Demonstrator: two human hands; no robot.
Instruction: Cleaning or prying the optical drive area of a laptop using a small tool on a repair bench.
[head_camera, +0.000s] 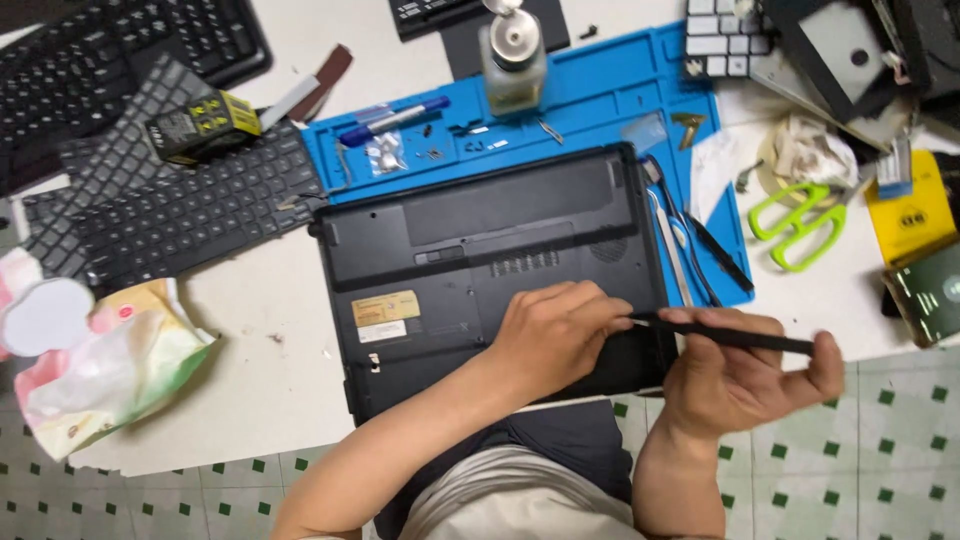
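Here left hand (555, 335) flat on laptop (480, 270) near edge; right hand (735, 375) grip closed round black tool (730, 335), table edge close.

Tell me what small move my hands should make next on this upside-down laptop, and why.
Probably steady the slim black tool and ease its tip down to the laptop base near its right front corner. The right hand holds the tool level, its tip at the left hand's fingertips, and the left hand rests on the base there. What the tip meets is hidden by the fingers.
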